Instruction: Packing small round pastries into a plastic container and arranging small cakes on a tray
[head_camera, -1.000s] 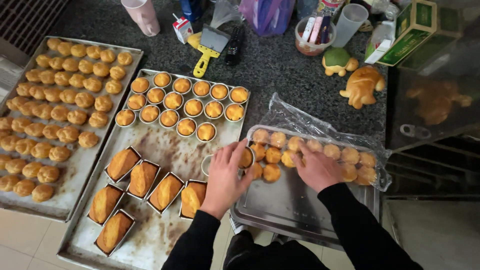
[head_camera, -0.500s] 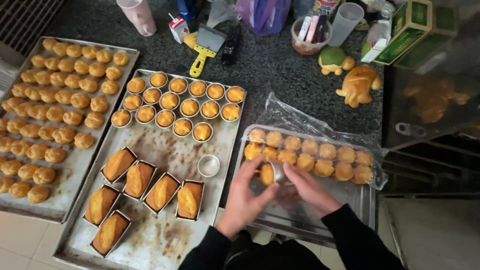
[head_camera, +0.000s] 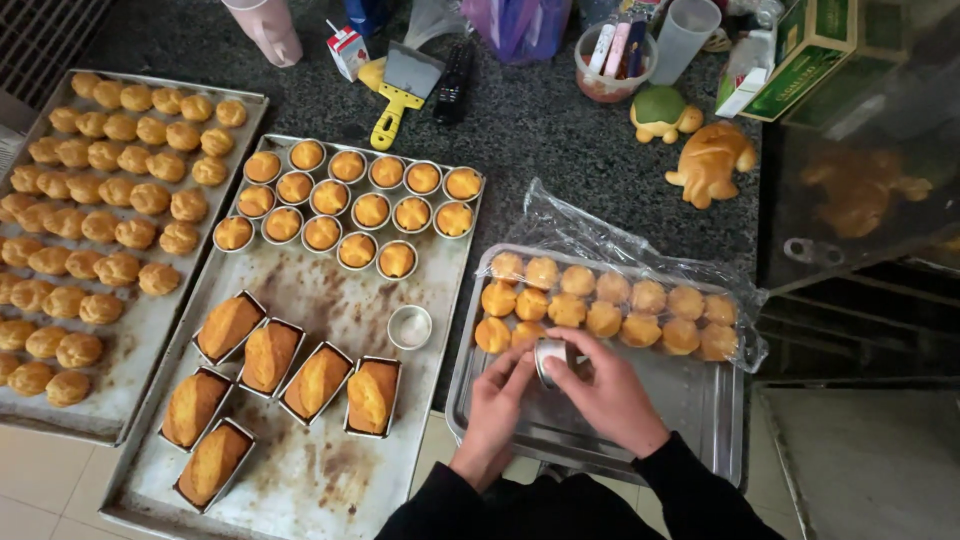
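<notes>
Steel tray (head_camera: 690, 400): sitting at four o'clock, carrying rows of small round cakes (head_camera: 600, 300) along its far side, plastic wrap pushed back.
Right hand (head_camera: 605, 385): curling over a small round metal mould (head_camera: 549, 358), fingers pinching its rim.
Left hand (head_camera: 497, 400): pressing the mould from nine o'clock, fingers closed on it.
Handling: the mould is probably light, thin, stiff and greasy (best held by the rim); the cake is soft and crushable.
Hidden: whatever is inside the mould is covered by fingers.
</notes>
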